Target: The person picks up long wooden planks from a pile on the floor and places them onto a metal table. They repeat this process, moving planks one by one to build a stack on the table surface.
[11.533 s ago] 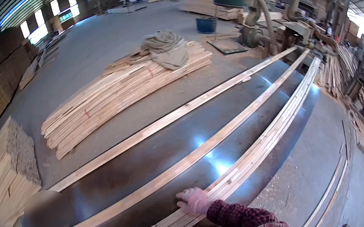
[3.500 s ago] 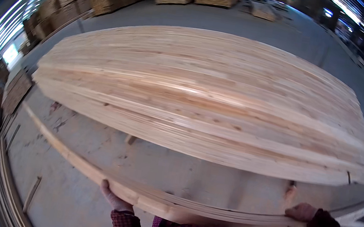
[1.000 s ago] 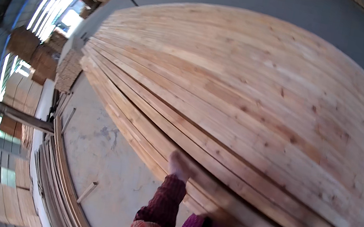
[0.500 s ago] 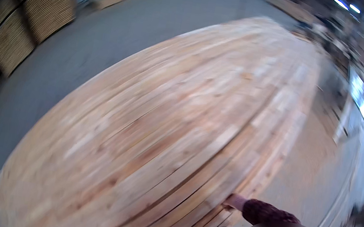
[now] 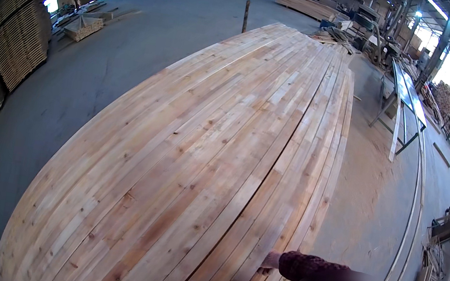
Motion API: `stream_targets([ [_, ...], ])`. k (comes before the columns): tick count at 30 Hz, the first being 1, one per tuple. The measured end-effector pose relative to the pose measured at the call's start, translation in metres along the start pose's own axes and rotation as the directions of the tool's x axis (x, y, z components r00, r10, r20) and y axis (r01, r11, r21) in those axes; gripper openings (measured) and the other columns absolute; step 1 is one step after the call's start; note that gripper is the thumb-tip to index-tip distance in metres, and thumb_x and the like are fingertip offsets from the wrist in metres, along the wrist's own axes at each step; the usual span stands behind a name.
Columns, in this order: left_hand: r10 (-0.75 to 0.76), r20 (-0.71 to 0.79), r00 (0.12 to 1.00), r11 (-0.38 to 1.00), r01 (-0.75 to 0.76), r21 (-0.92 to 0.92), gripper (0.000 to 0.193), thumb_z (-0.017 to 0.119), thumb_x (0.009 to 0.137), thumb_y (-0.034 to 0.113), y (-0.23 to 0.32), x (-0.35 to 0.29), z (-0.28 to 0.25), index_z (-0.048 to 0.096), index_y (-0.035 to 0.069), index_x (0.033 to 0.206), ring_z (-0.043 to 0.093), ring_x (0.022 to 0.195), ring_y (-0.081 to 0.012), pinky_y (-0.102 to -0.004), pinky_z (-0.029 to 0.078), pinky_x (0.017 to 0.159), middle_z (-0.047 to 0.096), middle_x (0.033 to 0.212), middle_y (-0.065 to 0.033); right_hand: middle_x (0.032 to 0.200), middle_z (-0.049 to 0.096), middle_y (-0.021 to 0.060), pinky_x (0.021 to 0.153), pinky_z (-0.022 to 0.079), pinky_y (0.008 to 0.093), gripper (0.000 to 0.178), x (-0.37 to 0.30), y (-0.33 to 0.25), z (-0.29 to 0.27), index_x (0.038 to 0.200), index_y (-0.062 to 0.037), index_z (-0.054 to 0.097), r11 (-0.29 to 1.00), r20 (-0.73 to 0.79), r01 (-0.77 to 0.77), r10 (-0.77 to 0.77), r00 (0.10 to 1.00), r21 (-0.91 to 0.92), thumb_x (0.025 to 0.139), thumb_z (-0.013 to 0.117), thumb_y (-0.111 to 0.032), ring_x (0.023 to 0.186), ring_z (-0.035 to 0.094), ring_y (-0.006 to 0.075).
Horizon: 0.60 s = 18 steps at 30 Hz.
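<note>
Neither of my hands shows. A long, broad layer of pale wooden boards (image 5: 197,165) fills the middle, knotted and laid lengthwise side by side. A dark gap runs along it towards its right side. At the lower right another person in a maroon knit sleeve (image 5: 308,267) and purple clothing stands against the boards. That person's hand (image 5: 270,262) touches the boards near their right edge; its fingers are too small to make out fully.
High stacks of boards (image 5: 19,34) stand on the left. Grey concrete floor (image 5: 135,36) surrounds the boards. A post (image 5: 245,16) rises beyond them. To the right are a metal-legged table (image 5: 408,94), long thin strips (image 5: 411,219) on the floor and scattered wood scraps (image 5: 337,38).
The view has swung and sharpened, showing more of the hall at the top. The other person's hand stays on the boards, slightly further left in the picture.
</note>
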<state>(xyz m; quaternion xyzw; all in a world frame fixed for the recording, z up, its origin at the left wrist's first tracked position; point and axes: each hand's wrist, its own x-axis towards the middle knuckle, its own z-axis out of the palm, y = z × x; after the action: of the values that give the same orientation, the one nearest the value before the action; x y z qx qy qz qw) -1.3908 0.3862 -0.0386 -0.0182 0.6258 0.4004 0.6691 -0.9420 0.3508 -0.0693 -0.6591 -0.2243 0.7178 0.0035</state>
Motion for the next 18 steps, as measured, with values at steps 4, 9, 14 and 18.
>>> stream_targets([
  [4, 0.007, 0.014, 1.0, 1.0, -0.007, 0.03, 0.029, 0.056, 0.104, 0.042, -0.008, -0.013, 0.002, 0.066, 0.014, 0.108, 0.063, 0.084, -0.0177, -0.034, 0.054, 0.079, 0.068, 0.097, 0.0016, 0.081, 0.071, 0.0073, 0.05, 0.05, 0.0345, 0.02, -0.016, -0.014, 0.008, 0.092, -0.0079, 0.072, 0.981, -0.078, 0.12, -0.109, 0.991, 0.15, 0.096, 0.071, -0.027, 0.06, 0.063, 0.0183],
  [9, 0.015, 0.045, 0.999, 0.996, -0.019, 0.082, 0.029, 0.057, 0.104, 0.041, -0.018, -0.036, 0.004, 0.066, 0.014, 0.11, 0.064, 0.084, -0.0189, -0.0342, 0.054, 0.08, 0.068, 0.099, 0.0007, 0.076, 0.068, 0.0031, 0.05, 0.05, 0.0302, 0.021, -0.061, -0.026, 0.033, 0.09, -0.006, 0.07, 0.951, -0.173, 0.178, -0.136, 0.975, 0.254, 0.093, 0.074, -0.026, 0.058, 0.061, 0.0135],
  [14, -0.001, 0.088, 0.996, 0.987, -0.014, 0.162, 0.029, 0.058, 0.103, 0.04, -0.028, -0.049, 0.007, 0.066, 0.013, 0.112, 0.064, 0.085, -0.02, -0.0343, 0.055, 0.08, 0.069, 0.101, -0.0002, 0.074, 0.066, -0.0008, 0.055, 0.052, 0.0282, 0.028, -0.101, 0.044, 0.044, 0.091, -0.0108, 0.071, 0.922, -0.253, 0.318, -0.261, 0.931, 0.22, 0.094, 0.067, -0.038, 0.061, 0.062, 0.0118],
  [18, -0.029, 0.12, 0.992, 0.973, 0.0, 0.233, 0.03, 0.058, 0.102, 0.039, -0.044, -0.061, 0.018, 0.066, 0.013, 0.113, 0.064, 0.086, -0.0209, -0.0344, 0.055, 0.081, 0.069, 0.103, -0.001, 0.079, 0.073, 0.0057, 0.071, 0.058, 0.0367, 0.037, -0.126, 0.207, 0.027, 0.097, -0.0074, 0.077, 0.999, -0.448, 0.042, -0.026, 0.894, 0.025, 0.095, 0.061, -0.04, 0.072, 0.07, 0.0179],
])
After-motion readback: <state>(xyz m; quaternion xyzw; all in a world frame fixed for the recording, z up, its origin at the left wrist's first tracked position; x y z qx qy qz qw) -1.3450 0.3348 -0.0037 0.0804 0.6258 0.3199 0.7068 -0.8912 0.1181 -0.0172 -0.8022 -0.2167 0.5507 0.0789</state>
